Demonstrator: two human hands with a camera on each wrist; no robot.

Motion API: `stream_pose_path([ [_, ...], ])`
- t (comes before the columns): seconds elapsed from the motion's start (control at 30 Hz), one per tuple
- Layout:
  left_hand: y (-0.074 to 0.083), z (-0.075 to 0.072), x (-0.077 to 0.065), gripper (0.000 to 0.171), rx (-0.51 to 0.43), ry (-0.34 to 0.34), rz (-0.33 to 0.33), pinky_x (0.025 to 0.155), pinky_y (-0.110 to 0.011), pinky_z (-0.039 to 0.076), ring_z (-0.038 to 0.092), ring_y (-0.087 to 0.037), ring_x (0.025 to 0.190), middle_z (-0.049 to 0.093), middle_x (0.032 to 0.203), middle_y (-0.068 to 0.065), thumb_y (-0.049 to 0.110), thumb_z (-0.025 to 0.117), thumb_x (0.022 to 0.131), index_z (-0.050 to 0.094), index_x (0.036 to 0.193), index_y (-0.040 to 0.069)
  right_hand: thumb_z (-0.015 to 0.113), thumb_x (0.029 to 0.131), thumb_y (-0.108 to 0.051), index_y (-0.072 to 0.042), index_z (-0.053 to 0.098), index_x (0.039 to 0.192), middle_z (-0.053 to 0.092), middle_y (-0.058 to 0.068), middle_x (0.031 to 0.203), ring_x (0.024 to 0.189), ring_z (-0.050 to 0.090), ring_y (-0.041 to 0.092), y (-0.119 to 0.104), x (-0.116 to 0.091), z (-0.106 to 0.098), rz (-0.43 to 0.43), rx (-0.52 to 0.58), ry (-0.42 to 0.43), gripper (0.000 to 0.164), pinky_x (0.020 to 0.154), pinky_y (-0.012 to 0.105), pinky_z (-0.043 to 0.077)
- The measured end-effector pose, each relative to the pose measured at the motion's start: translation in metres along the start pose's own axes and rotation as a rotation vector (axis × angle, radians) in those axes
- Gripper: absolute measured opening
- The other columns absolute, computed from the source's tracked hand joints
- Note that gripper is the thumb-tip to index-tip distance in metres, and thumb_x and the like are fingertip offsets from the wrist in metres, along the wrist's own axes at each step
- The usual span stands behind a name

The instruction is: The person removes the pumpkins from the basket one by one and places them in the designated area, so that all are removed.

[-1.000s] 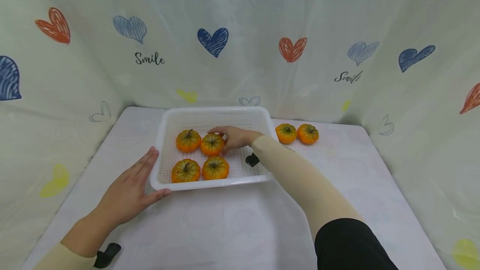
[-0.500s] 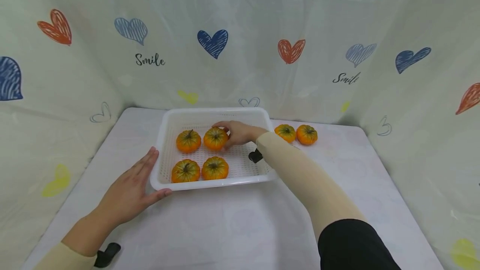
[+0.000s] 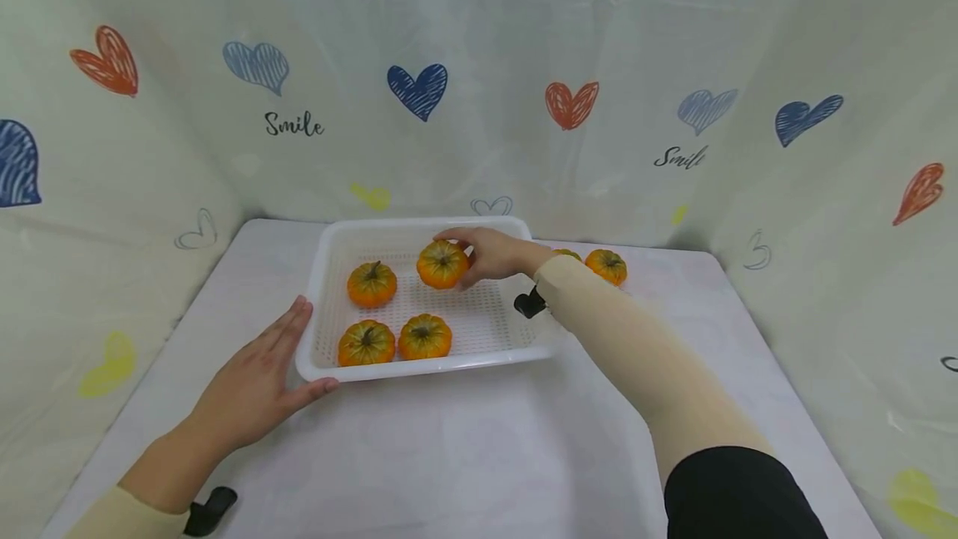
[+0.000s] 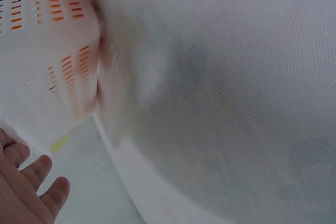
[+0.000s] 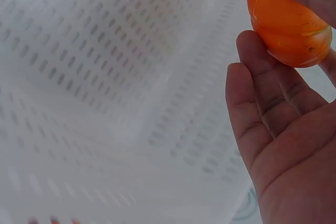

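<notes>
My right hand (image 3: 494, 254) grips a small orange pumpkin (image 3: 442, 264) with a green-streaked top, over the back middle of a white slotted plastic basket (image 3: 479, 362). In the right wrist view, thumb and fingers lie round the pumpkin (image 5: 289, 24). Three other pumpkins sit in the basket: one at back left (image 3: 372, 284), one at front left (image 3: 367, 343), one at front middle (image 3: 425, 337). With fingers straight, my left hand (image 3: 250, 389) rests against the basket's left end, thumb at the front corner. In the left wrist view that hand (image 4: 29, 182) is partly visible beside the basket wall (image 4: 47, 77).
Two more pumpkins lie on the white-covered table (image 3: 449, 456) right of the basket; the right one (image 3: 606, 267) shows well, while the other (image 3: 567, 254) is mostly behind my right forearm. A heart-printed curtain (image 3: 494, 15) hangs behind and along both sides.
My right hand has lifted the pumpkin from beside the back-left one and carried it right and slightly back. The left hand stays at the basket's end.
</notes>
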State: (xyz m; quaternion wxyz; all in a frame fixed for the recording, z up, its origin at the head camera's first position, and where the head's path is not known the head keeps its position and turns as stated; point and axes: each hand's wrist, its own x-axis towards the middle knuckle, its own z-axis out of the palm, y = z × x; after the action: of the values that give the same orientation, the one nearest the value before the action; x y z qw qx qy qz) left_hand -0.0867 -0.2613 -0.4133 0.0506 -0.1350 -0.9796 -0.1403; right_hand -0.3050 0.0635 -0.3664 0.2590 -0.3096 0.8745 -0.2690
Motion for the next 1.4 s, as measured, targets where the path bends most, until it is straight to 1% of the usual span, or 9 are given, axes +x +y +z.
stream_pose_path([
  [0.13,0.000,-0.001,0.000,0.118,0.000,-0.008,-0.005,0.106,-0.065,0.034,0.029,-0.044,0.142,0.016,0.163,-0.020,0.061,0.074,0.081,0.008,0.159,0.002,0.085,0.081,-0.013,-0.029,0.041,0.151,0.050,0.008,0.137,0.100,0.062,0.022,-0.007,-0.017,-0.014,-0.017,0.003,0.024,0.085,0.084,0.026,0.056],
  [0.27,0.000,0.000,-0.001,0.117,-0.006,0.001,0.004,0.105,-0.065,0.034,0.030,-0.043,0.141,0.017,0.163,-0.020,0.060,0.074,0.081,0.008,0.159,0.002,0.086,0.080,-0.013,-0.027,0.041,0.152,0.052,0.007,0.136,0.104,0.059,0.024,-0.014,-0.038,-0.029,-0.053,-0.007,0.044,0.085,0.084,0.028,0.056],
  [0.43,0.000,0.000,-0.002,0.115,-0.011,0.021,0.026,0.104,-0.065,0.035,0.028,-0.041,0.143,0.016,0.164,-0.018,0.058,0.074,0.083,0.008,0.159,0.002,0.086,0.080,-0.014,-0.028,0.041,0.152,0.053,0.005,0.132,0.107,0.057,0.026,-0.021,-0.067,-0.044,-0.073,-0.030,0.064,0.086,0.091,0.032,0.054],
  [0.63,0.001,0.000,-0.003,0.116,-0.002,0.003,0.015,0.105,-0.065,0.034,0.028,-0.042,0.143,0.015,0.164,-0.018,0.060,0.072,0.083,0.006,0.160,0.003,0.086,0.080,-0.014,-0.028,0.041,0.152,0.052,0.004,0.132,0.108,0.055,0.025,-0.016,-0.101,-0.057,-0.082,-0.039,0.095,0.086,0.096,0.039,0.051],
  [0.8,0.002,-0.001,-0.002,0.117,0.004,-0.015,-0.003,0.106,-0.065,0.033,0.029,-0.043,0.142,0.014,0.164,-0.018,0.060,0.072,0.083,0.004,0.160,0.003,0.084,0.081,-0.009,-0.025,0.042,0.152,0.052,0.005,0.135,0.108,0.056,0.026,0.001,-0.125,-0.064,-0.066,-0.024,0.142,0.085,0.097,0.040,0.051],
  [1.03,0.003,-0.001,-0.001,0.116,0.009,0.011,0.015,0.105,-0.065,0.034,0.027,-0.042,0.143,0.014,0.164,-0.018,0.058,0.074,0.083,0.007,0.159,0.003,0.084,0.081,-0.007,-0.025,0.043,0.152,0.053,0.007,0.136,0.107,0.057,0.026,0.038,-0.159,-0.073,0.002,-0.016,0.240,0.084,0.096,0.043,0.052],
  [1.13,0.005,-0.001,0.000,0.116,0.007,-0.001,0.008,0.106,-0.065,0.033,0.028,-0.043,0.142,0.013,0.164,-0.018,0.058,0.073,0.083,0.006,0.159,0.003,0.083,0.081,-0.006,-0.021,0.041,0.153,0.051,0.009,0.138,0.109,0.057,0.029,0.054,-0.174,-0.077,0.025,0.013,0.274,0.084,0.096,0.045,0.051],
  [1.27,0.005,-0.002,0.000,0.117,0.001,-0.016,-0.003,0.106,-0.065,0.033,0.029,-0.044,0.142,0.013,0.164,-0.018,0.059,0.073,0.083,0.004,0.160,0.003,0.081,0.083,-0.005,-0.020,0.039,0.153,0.050,0.012,0.140,0.111,0.056,0.032,0.074,-0.189,-0.078,0.086,0.057,0.304,0.083,0.097,0.047,0.051],
  [1.4,0.004,-0.002,0.000,0.117,-0.009,-0.027,-0.010,0.105,-0.066,0.033,0.030,-0.045,0.141,0.013,0.164,-0.019,0.059,0.073,0.083,0.004,0.160,0.004,0.083,0.083,-0.013,-0.020,0.035,0.156,0.044,0.018,0.145,0.114,0.057,0.036,0.088,-0.199,-0.078,0.169,0.075,0.315,0.087,0.093,0.045,0.054],
])
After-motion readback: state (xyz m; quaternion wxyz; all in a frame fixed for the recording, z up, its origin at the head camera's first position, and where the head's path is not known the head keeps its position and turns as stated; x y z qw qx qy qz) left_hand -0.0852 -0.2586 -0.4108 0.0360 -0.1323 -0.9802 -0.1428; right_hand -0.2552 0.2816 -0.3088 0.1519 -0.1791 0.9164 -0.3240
